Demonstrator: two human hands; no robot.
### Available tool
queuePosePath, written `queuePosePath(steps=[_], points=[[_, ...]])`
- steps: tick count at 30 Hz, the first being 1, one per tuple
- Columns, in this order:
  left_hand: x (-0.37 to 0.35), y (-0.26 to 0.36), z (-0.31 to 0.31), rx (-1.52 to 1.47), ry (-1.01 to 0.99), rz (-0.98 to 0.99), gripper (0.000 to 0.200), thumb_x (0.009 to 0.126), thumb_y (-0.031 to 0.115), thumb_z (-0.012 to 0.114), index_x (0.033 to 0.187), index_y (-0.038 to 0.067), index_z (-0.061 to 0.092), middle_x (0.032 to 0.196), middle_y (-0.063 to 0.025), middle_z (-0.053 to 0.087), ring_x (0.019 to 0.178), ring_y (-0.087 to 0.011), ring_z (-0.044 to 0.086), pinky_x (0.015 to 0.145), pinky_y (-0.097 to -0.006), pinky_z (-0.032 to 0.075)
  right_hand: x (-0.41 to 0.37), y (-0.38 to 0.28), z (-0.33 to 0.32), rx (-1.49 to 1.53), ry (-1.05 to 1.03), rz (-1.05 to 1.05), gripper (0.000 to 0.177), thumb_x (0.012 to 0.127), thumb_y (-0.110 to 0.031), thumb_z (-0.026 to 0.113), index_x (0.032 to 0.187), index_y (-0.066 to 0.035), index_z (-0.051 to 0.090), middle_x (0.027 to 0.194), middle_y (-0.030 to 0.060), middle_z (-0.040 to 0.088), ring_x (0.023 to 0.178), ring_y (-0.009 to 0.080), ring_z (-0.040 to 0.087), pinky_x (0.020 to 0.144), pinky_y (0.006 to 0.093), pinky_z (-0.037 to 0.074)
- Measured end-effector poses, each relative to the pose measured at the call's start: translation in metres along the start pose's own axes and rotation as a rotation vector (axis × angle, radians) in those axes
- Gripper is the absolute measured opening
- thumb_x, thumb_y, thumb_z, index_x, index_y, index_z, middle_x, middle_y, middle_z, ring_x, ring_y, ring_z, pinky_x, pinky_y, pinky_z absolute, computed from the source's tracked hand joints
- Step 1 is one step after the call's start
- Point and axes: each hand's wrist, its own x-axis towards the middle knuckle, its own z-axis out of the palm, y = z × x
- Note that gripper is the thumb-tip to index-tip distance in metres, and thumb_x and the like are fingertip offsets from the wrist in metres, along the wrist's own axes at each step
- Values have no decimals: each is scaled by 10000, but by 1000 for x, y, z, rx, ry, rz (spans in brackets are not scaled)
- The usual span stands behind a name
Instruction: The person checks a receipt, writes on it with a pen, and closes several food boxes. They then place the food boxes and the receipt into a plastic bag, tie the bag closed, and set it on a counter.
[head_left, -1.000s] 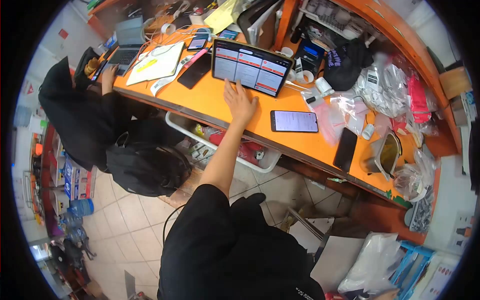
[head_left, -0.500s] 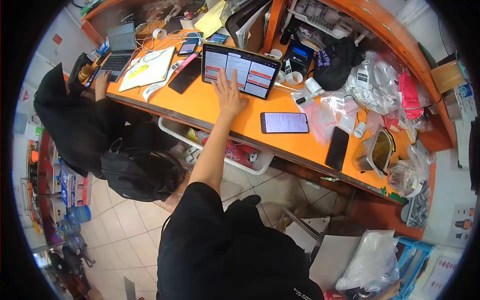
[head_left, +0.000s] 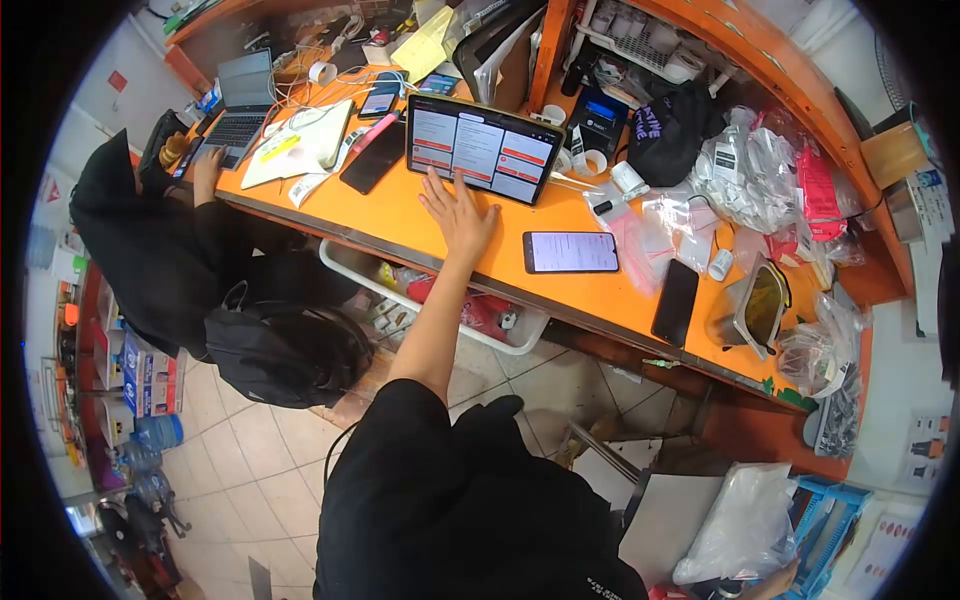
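My left hand [head_left: 460,222] rests palm down over the orange desk [head_left: 390,225], fingers spread and holding nothing. Its fingertips are at the lower edge of a tablet [head_left: 482,145], which stands tilted with a page of text and red buttons lit up. To the right of the hand lies a phone [head_left: 572,252] with a bright screen. A dark phone [head_left: 675,303] is farther right, and another dark phone [head_left: 373,164] lies left of the tablet. I cannot make out my right hand.
At the left, a person in black [head_left: 150,250] has a hand at a laptop [head_left: 240,120]. An open white drawer [head_left: 515,345] juts out below the desk edge. Plastic bags [head_left: 745,170] and a visor-like item [head_left: 755,310] crowd the right. A black backpack [head_left: 285,345] is beside the person.
My left hand has drawn back from the tablet's screen, down toward its lower edge. The view has shifted slightly.
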Motion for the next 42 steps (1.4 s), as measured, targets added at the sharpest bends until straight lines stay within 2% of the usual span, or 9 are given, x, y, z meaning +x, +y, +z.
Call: queuePosePath(steps=[10,13,15,20,23,31,33,36,42], points=[[4,-5,2,26,-92,-18,902,665,364,770,1371,1,343,1476,-310,75,1374,-475,63,1082,-614,65,-3,-4,10,51,98,101,618,857,-447,606,1102,119,579,1192,311,535,1023,396,515,906,490,400],[-3,-12,10,69,-86,0,903,693,445,721,1384,10,336,1460,-343,142,1376,-474,92,1081,-623,48,38,61,0,-248,65,-357,333,919,-192,507,1157,33,572,1091,122,587,969,218,570,811,326,481],[-24,4,32,-148,227,20,866,715,452,713,1343,-33,364,1420,-333,224,1348,-453,182,1082,-559,152,64,113,-9,377,-78,68,295,917,-169,512,1176,-27,533,945,50,580,816,141,534,699,285,457],[-131,190,-26,-780,-169,223,687,781,255,728,1296,-34,376,1349,-246,321,1265,-375,313,1069,-472,225,18,-22,-31,-398,368,-621,429,957,-294,445,717,60,468,625,245,461,545,356,411,572,452,360],[-204,310,-109,-1344,-866,297,751,760,138,723,1362,-25,305,1374,-160,327,1297,-297,324,1091,-408,245,-25,-105,-83,-258,425,-443,469,965,-312,472,655,37,418,545,104,355,538,173,311,516,369,302],[-293,477,-253,-1535,-1407,1447,968,653,353,835,1369,-33,311,1332,-200,433,1225,-302,446,1033,-423,348,-100,-152,-155,717,-667,-97,377,960,-388,501,769,-82,610,571,-60,424,538,77,422,531,228,358],[-305,482,-271,-1210,-2600,1030,612,795,310,726,1273,31,464,1143,-112,590,991,-200,603,877,-338,478,-92,-109,-143,958,-385,-41,363,954,-407,502,914,-62,610,653,-27,491,614,89,478,595,245,406],[-300,471,-283,-1404,-2698,40,389,866,278,634,1196,95,539,1029,-20,621,846,-113,617,750,-253,494,-114,-48,-99,898,-107,55,546,932,-447,516,1255,-6,491,980,79,598,924,156,567,777,337,474],[-308,457,-185,-1453,-2537,-119,415,892,324,590,1189,39,537,1010,-71,611,856,-182,623,723,-281,504,-202,-2,-60,1622,-376,228,532,925,-413,543,1249,6,486,1046,96,594,970,196,570,782,368,475]])
